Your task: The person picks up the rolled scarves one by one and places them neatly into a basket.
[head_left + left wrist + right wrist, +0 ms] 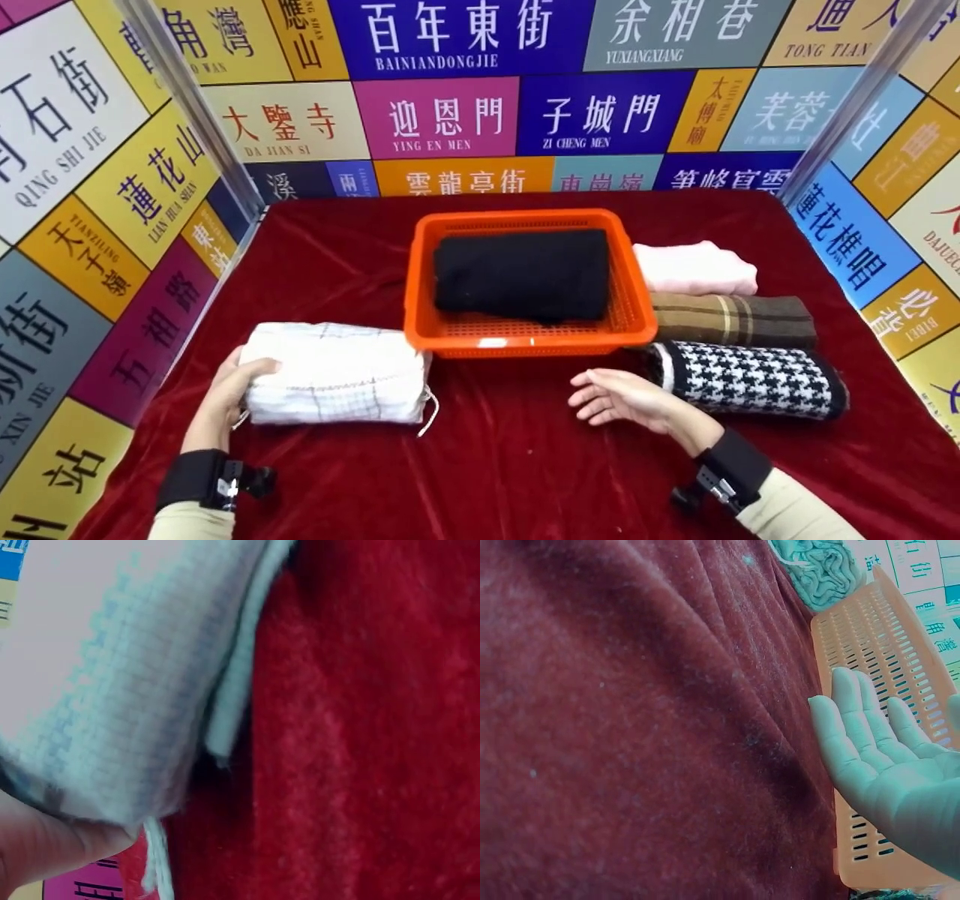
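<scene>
White checked cloth bundle [337, 375], coarse-woven, is gripped by L fingers [260, 367]; R fingers [596, 392] relaxed, nr perf'd orange basket [570, 340].

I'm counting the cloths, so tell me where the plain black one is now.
In the head view, the black cloth lies inside the orange basket near the picture's middle, right of the white bundle and left of the pink cloth.

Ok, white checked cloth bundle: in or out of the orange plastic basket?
Out: the bundle is outside the basket, off its near left corner, with the left hand gripping the bundle's outer end.
</scene>
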Demonstrator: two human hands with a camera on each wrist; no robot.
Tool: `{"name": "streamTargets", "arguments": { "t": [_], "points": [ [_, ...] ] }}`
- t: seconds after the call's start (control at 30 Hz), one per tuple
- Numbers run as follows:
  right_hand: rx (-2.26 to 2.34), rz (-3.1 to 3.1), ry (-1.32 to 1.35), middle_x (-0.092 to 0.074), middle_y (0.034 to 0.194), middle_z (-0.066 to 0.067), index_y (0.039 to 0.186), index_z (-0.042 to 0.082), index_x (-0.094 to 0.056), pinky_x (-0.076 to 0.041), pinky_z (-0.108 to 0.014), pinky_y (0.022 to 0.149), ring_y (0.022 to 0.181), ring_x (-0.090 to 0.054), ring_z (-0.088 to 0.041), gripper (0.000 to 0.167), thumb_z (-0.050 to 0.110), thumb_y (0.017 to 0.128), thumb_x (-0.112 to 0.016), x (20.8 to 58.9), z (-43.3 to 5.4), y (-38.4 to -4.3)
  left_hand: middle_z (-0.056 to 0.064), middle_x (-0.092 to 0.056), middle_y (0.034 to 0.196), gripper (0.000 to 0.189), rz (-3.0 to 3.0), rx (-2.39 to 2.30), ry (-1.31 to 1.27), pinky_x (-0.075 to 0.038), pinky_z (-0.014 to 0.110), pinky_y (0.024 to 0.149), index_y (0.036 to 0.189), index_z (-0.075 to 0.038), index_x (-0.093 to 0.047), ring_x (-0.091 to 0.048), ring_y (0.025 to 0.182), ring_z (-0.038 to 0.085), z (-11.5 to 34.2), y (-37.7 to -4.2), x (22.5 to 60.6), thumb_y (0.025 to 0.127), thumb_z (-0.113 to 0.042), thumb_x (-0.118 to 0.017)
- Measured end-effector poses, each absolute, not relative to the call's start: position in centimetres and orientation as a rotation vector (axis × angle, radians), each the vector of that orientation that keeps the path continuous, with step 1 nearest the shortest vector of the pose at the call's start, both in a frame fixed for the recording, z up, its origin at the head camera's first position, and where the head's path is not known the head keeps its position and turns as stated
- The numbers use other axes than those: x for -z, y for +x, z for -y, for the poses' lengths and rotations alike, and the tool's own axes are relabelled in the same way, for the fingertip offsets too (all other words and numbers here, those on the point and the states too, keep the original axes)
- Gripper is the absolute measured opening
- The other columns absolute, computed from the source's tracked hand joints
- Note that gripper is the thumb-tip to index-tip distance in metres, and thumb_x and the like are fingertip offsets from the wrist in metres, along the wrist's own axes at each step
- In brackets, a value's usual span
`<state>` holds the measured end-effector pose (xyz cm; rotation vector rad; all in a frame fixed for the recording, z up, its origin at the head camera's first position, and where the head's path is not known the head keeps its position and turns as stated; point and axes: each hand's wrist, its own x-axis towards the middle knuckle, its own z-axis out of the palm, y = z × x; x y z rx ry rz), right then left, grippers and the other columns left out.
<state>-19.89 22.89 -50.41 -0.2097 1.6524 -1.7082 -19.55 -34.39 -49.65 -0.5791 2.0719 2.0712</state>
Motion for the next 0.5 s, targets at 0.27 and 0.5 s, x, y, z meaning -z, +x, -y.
{"name": "streamTargets", "arguments": {
  "t": [0.27,0.5],
  "points": [
    [1.747,-1.622,-0.21,-0.063,0.104,-0.009,0.127,-0.007,-0.039,-0.051,-0.036,0.08,0.09,-0.063,-0.022,0.049,0.033,0.098,-0.039,50.3,-23.2,-19.8,-0.009,-0.055,0.088,0.038,-2.308,-2.062,-0.491,-0.046,0.025,0.065,0.102,-0.025,-0.052,-0.052,0.076,0.008,33.4,-17.7,47.1,0.075,-0.001,-0.063],
    [1.758,-1.611,-0.219,-0.063,0.105,-0.01,0.127,-0.006,-0.039,-0.05,-0.037,0.081,0.091,-0.063,-0.023,0.049,0.033,0.098,-0.038,49.9,-23.1,-19.8,-0.006,-0.057,0.084,0.051,-2.53,-2.188,-0.3,-0.046,0.023,0.06,0.091,-0.02,-0.06,-0.05,0.077,0.009,30.4,-15.6,43.0,0.058,0.019,-0.066]
  ]
}}
